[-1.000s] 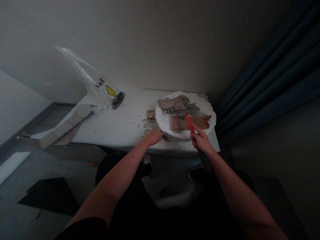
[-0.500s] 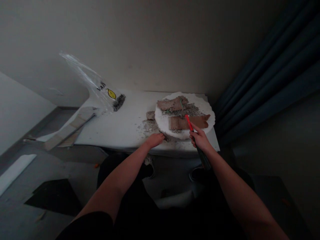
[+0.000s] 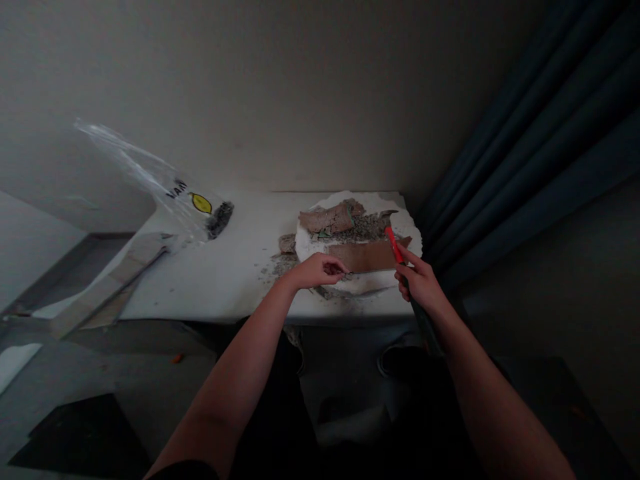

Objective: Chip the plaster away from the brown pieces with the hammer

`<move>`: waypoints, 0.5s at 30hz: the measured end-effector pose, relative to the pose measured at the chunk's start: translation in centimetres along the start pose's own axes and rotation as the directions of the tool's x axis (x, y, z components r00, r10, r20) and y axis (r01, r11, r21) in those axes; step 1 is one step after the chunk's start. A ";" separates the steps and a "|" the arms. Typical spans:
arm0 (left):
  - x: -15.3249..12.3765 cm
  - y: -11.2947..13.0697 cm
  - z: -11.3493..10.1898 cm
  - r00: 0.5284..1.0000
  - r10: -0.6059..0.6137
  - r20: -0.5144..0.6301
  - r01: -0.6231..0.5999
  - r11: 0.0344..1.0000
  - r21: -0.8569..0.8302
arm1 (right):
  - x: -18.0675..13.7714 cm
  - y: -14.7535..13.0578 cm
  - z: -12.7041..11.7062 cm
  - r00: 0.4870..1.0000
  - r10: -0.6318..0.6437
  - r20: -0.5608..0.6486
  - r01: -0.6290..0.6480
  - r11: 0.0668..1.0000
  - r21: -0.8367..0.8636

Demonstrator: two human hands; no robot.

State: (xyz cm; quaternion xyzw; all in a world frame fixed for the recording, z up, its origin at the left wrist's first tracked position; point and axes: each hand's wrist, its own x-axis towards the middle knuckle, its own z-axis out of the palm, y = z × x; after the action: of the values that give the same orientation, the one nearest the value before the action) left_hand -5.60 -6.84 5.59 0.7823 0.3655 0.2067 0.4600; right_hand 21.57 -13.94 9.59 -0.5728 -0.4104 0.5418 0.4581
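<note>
The left hand (image 3: 320,270) is now lifted from the near edge of the white round slab (image 3: 406,230) and reaches over its near rim, toward the flat brown strip (image 3: 367,255) that lies across the slab. A second ago this hand rested lower, at the table edge just beside the slab, among the grey crumbs (image 3: 280,263). Its fingers are loosely curled, thumb and forefinger close together as in a pinch, but whether they hold a small piece I cannot tell — the picture is too dark there.

The right hand (image 3: 420,283) keeps its closed grip on the red-tipped tool (image 3: 395,245). The red tip now lies at the right end of the brown strip, while before it pointed more to the middle of the slab. The dark handle goes down under the wrist.

The slab itself stands at the right far part of the white table (image 3: 225,267), near the dark curtain (image 3: 525,160). It carries the strip, a crumpled brown piece (image 3: 333,217) farther back, and grey rubble between them. In my judgement, the work passes from the debris at the edge to the strip itself — one hand at each end of it.

On the left, a clear plastic bag (image 3: 165,183) with a yellow mark leans over the table.
</note>
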 end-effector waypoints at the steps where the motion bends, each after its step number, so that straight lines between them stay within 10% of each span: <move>1: 1.4 0.3 0.4 0.999 0.028 0.022 -0.028 1.000 -0.012 | 0.2 -0.2 -0.4 1.000 0.006 -0.021 -0.005 1.000 0.003; 7: 8.3 -0.2 2.0 0.972 0.175 -0.156 -0.137 0.964 0.227 | 1.8 -0.3 -1.6 0.997 0.060 -0.056 -0.059 0.998 0.014; 15: 11.4 -3.1 1.7 0.892 0.002 -0.452 0.045 0.995 0.092 | 3.1 0.2 -1.8 0.996 0.084 -0.027 -0.083 0.996 0.006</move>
State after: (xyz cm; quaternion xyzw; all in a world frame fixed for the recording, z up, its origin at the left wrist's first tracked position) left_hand 1.70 1.85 1.92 0.7310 0.4808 0.3590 0.3249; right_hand 23.64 -11.13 8.66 -0.5956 -0.3785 0.5537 0.4421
